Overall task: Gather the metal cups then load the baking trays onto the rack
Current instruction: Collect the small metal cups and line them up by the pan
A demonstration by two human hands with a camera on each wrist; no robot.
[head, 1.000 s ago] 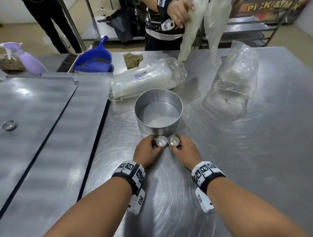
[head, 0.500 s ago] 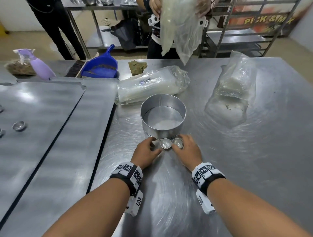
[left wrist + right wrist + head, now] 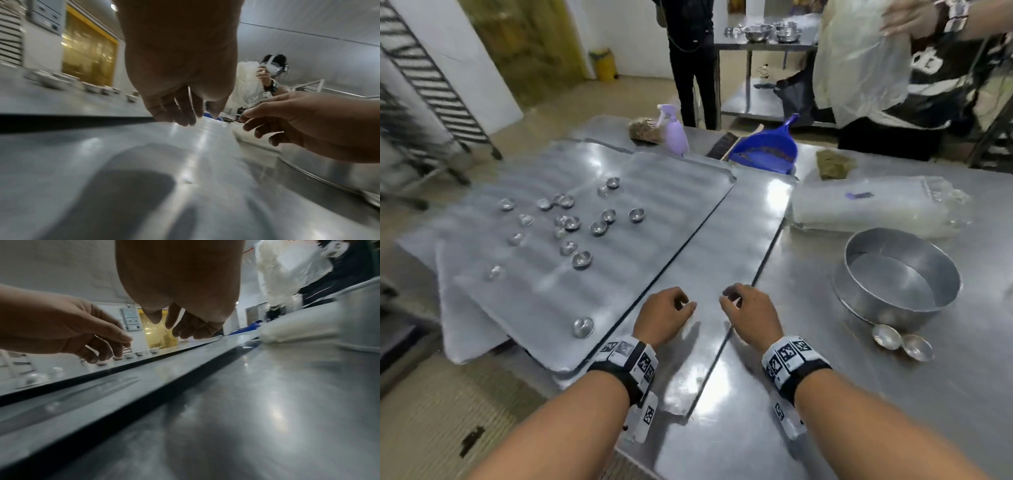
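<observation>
Several small metal cups (image 3: 580, 259) lie scattered on the ridged baking tray (image 3: 534, 301) at the left. Two more cups (image 3: 887, 337) stand side by side against the front of the round metal pan (image 3: 948, 284) at the right. My left hand (image 3: 664, 315) and right hand (image 3: 750, 311) hover close together over the flat middle tray (image 3: 722, 246), between those two groups. Both hands are empty, fingers loosely curled downward. The wrist views show the same: left fingers (image 3: 180, 113) and right fingers (image 3: 191, 327) hang free above the metal. A tray rack (image 3: 424, 85) stands at the far left.
A wrapped pack of plastic (image 3: 876, 209) lies behind the round pan. A blue dustpan (image 3: 767, 150), a brush and a purple spray bottle (image 3: 674, 133) sit at the table's back. A person across the table handles a clear plastic bag (image 3: 859, 61); another person (image 3: 691, 51) stands behind.
Both hands let go of the two cups in front of the round pan and moved left over the trays. The head view swung left, bringing the scattered cups and rack into sight.
</observation>
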